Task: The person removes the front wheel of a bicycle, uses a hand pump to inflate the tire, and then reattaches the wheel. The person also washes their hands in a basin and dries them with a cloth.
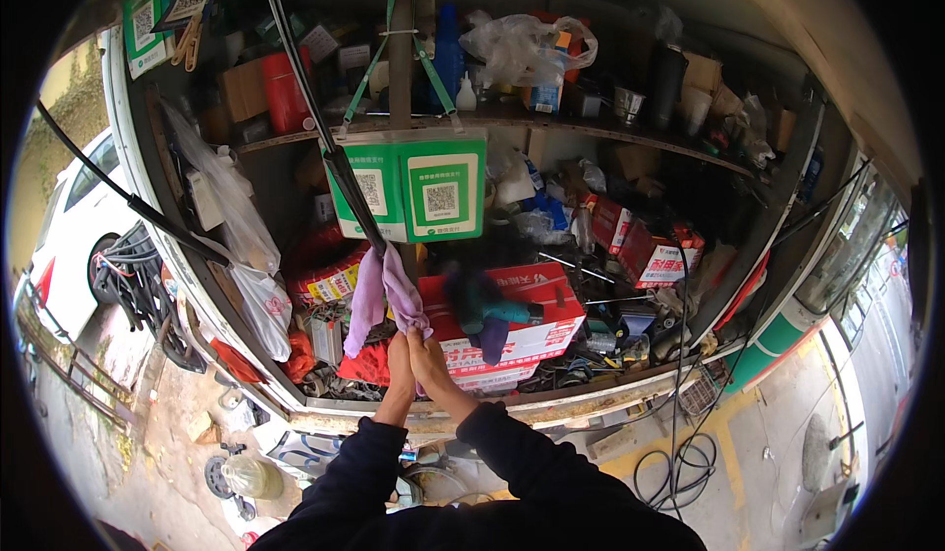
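A lilac cloth (402,290) hangs bunched at the lower end of a slanting black rod (345,172). Its lower end meets my two hands, held close together with the fingers closed. My left hand (398,379) and my right hand (429,362) both grip the cloth there; their fingertips partly hide each other. Just beyond my hands lies a red and white cardboard box (527,344), with a dark teal and navy cloth or glove (489,312) on top. A green payment-code sign (443,194) hangs above on a lanyard.
A cluttered shelf (492,118) runs across the cabinet with a blue bottle (448,44) and a black flask (669,84). Smaller red and white boxes (661,256) stand right. Plastic bags (261,305) hang left. A black cable (679,467) coils on the ground.
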`<action>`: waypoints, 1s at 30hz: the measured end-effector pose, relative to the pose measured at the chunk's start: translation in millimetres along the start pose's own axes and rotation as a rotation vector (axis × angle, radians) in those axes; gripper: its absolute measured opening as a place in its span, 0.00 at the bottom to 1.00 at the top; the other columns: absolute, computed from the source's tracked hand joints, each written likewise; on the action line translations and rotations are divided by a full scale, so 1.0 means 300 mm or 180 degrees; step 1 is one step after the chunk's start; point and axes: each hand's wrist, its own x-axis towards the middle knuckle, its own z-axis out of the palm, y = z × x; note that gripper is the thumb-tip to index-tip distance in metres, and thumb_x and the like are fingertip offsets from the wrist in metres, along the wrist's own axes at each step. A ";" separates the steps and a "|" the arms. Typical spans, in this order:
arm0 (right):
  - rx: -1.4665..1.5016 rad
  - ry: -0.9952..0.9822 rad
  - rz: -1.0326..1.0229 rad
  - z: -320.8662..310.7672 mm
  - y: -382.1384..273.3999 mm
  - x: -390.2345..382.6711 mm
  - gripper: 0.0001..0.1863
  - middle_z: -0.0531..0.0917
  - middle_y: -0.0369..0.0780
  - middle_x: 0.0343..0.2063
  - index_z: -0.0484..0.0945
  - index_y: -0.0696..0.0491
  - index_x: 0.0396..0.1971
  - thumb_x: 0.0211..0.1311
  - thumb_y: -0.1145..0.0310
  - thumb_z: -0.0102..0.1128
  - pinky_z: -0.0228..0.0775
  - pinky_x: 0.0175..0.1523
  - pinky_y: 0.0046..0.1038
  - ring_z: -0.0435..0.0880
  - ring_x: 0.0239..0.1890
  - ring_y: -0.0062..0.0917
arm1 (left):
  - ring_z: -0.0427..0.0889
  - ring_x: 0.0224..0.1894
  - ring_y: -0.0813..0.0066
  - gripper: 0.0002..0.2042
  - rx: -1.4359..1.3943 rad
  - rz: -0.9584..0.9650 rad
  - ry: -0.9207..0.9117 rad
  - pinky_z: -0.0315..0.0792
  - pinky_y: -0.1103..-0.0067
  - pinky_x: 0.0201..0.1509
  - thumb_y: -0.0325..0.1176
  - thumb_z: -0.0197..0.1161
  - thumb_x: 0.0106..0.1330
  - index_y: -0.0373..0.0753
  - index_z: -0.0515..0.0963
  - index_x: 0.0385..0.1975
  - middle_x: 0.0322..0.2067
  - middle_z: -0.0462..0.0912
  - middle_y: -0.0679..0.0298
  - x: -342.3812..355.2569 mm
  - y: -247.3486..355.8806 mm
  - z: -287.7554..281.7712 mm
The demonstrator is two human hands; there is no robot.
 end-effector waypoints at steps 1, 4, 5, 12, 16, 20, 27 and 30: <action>0.0245 -0.0108 -0.0029 -0.006 -0.002 0.017 0.39 0.84 0.53 0.32 0.76 0.68 0.48 0.70 0.40 0.41 0.72 0.46 0.38 0.84 0.41 0.40 | 0.79 0.40 0.58 0.16 -0.0415 0.0409 -0.0301 0.72 0.69 0.47 0.40 0.53 0.73 0.31 0.74 0.46 0.39 0.79 0.49 0.003 0.008 -0.003; 0.0984 -0.0494 0.0194 -0.078 -0.016 0.042 0.37 0.84 0.53 0.40 0.76 0.66 0.49 0.72 0.43 0.37 0.71 0.50 0.35 0.83 0.45 0.38 | 0.75 0.54 0.52 0.21 -0.1247 0.1221 -0.0852 0.68 0.70 0.60 0.34 0.58 0.69 0.30 0.67 0.58 0.53 0.75 0.47 -0.011 0.022 -0.059; 0.1019 -0.0355 0.0028 -0.102 -0.024 0.038 0.35 0.83 0.50 0.45 0.76 0.65 0.51 0.73 0.44 0.39 0.70 0.53 0.32 0.81 0.49 0.35 | 0.72 0.59 0.52 0.27 -0.0583 0.1063 -0.0956 0.66 0.67 0.62 0.37 0.64 0.65 0.28 0.66 0.59 0.55 0.73 0.44 -0.020 0.019 -0.108; 0.2482 -0.1419 0.0214 -0.106 -0.067 -0.101 0.30 0.78 0.33 0.20 0.78 0.54 0.34 0.70 0.39 0.47 0.65 0.25 0.18 0.75 0.21 0.11 | 0.60 0.13 0.78 0.24 -0.4170 -0.0705 -0.1158 0.56 0.80 0.17 0.51 0.52 0.74 0.47 0.62 0.16 0.11 0.60 0.71 -0.128 0.051 -0.221; 0.1489 -0.0465 -0.0834 -0.036 -0.099 -0.119 0.26 0.81 0.38 0.18 0.79 0.58 0.28 0.71 0.47 0.52 0.69 0.27 0.25 0.82 0.22 0.24 | 0.68 0.20 0.78 0.20 -0.4340 -0.1384 -0.0789 0.65 0.78 0.23 0.54 0.46 0.75 0.50 0.69 0.24 0.18 0.69 0.71 -0.125 0.131 -0.122; 0.0972 0.0320 -0.1014 -0.007 -0.120 -0.090 0.30 0.83 0.54 0.22 0.81 0.64 0.34 0.70 0.46 0.52 0.72 0.33 0.37 0.87 0.31 0.43 | 0.77 0.39 0.74 0.21 -0.3459 -0.0325 -0.0162 0.73 0.75 0.45 0.52 0.43 0.78 0.41 0.76 0.42 0.36 0.80 0.64 -0.120 0.151 -0.078; -0.0153 0.0153 -0.0852 -0.059 -0.113 -0.074 0.29 0.82 0.56 0.23 0.82 0.60 0.30 0.71 0.46 0.49 0.71 0.32 0.43 0.82 0.30 0.54 | 0.69 0.29 0.79 0.13 -0.0918 0.0888 -0.0671 0.66 0.79 0.34 0.38 0.50 0.77 0.34 0.70 0.34 0.26 0.71 0.65 -0.100 0.068 -0.159; -0.0669 0.0160 -0.1394 -0.106 -0.099 -0.062 0.27 0.81 0.56 0.24 0.81 0.60 0.33 0.72 0.48 0.49 0.71 0.35 0.42 0.83 0.33 0.51 | 0.75 0.39 0.78 0.11 -0.1453 0.0893 -0.0170 0.71 0.82 0.42 0.32 0.60 0.72 0.35 0.71 0.48 0.36 0.76 0.64 -0.115 0.070 -0.209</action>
